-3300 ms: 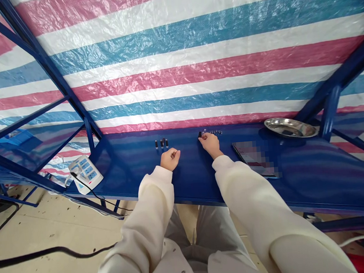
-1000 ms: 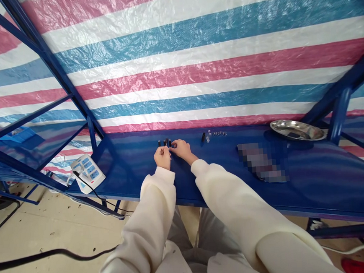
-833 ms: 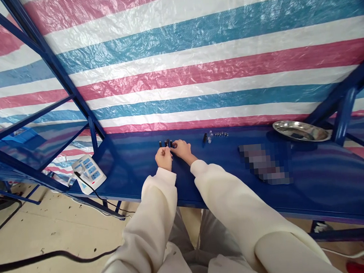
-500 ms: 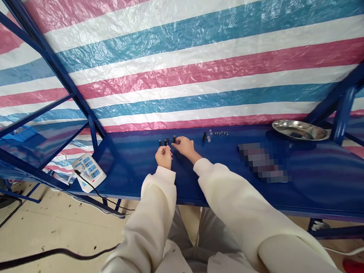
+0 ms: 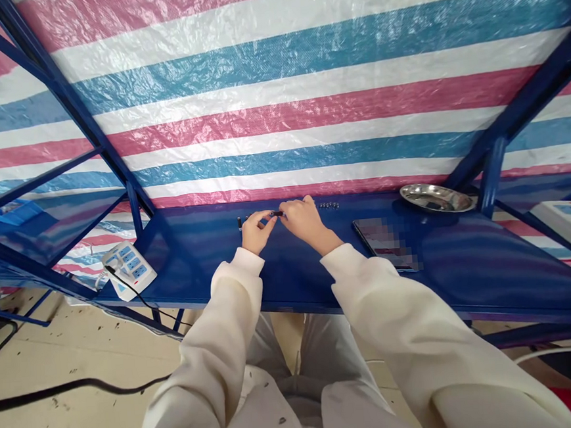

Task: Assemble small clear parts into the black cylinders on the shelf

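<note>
My left hand and my right hand meet above the blue metal shelf. Between their fingertips they pinch a small black cylinder, held sideways. One more small black cylinder stands upright on the shelf just left of my left hand. A short row of tiny silver parts lies at the back edge, right of my right hand. Both arms wear cream sleeves.
A shallow steel dish sits at the back right, next to a dark flat device. A white power strip with a black cable lies at the shelf's left end. Blue frame posts stand on both sides; a striped tarp hangs behind.
My right hand went from the silver parts to the black cylinders near my left hand. Both hands have lifted one cylinder and now hold it sideways between them. The view shifted slightly.
</note>
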A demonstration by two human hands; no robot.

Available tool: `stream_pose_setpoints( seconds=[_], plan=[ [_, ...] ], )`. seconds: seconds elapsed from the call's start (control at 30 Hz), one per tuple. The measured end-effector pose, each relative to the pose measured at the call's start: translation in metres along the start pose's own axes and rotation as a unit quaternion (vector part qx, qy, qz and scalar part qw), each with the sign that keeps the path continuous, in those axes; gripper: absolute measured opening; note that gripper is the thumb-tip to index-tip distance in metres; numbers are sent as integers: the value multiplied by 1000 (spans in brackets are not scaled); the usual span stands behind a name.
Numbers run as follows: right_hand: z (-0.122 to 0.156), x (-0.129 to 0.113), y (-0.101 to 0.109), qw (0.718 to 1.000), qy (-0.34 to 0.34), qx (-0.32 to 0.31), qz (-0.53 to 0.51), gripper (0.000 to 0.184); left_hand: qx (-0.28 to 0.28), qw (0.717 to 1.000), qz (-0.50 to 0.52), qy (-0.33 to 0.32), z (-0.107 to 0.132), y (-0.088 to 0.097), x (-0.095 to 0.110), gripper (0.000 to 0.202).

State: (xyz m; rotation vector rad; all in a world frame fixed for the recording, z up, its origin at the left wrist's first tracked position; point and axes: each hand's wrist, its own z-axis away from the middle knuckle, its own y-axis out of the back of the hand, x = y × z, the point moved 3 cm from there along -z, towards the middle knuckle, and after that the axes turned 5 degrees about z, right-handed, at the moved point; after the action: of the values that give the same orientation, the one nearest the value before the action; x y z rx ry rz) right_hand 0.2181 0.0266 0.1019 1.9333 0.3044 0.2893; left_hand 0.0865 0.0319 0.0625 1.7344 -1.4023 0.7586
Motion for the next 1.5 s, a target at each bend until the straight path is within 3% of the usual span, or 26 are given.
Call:
stream_pose_setpoints(
  seconds=[0.23,0.4,0.5,0.63,0.77,0.87,0.93,1.13,1.33,1.5],
  plan=[
    [3,5,20,999,4,44,32,23,-40,997,-17,-71,-12,0,21,21],
    [5,16,16,984,-58,131,-103,27,19,999,35,-32,-13,2,24,23],
    [7,23,7,938,-126,176,-272,40,53,995,84,6,-12,4,23,29],
    [6,19,-5,838,-147,135,-508,55,44,993,107,9,-10,3,26,32],
    [3,11,-4,762,-130,111,-624,52,34,994,108,-3,-9,2,30,33],
    [1,10,-2,724,-131,109,-668,52,32,995,97,-12,-7,3,33,33],
    [1,10,-2,724,-127,112,-669,52,37,996,84,-20,-6,3,34,32],
    [3,11,-7,758,-111,121,-632,52,37,998,36,-41,-4,3,33,32],
    [3,10,-9,777,-106,133,-607,52,4,1000,2,-30,-2,2,37,35],
    [5,8,-5,791,-102,134,-588,53,3,999,32,10,-2,1,40,43]
  ],
)
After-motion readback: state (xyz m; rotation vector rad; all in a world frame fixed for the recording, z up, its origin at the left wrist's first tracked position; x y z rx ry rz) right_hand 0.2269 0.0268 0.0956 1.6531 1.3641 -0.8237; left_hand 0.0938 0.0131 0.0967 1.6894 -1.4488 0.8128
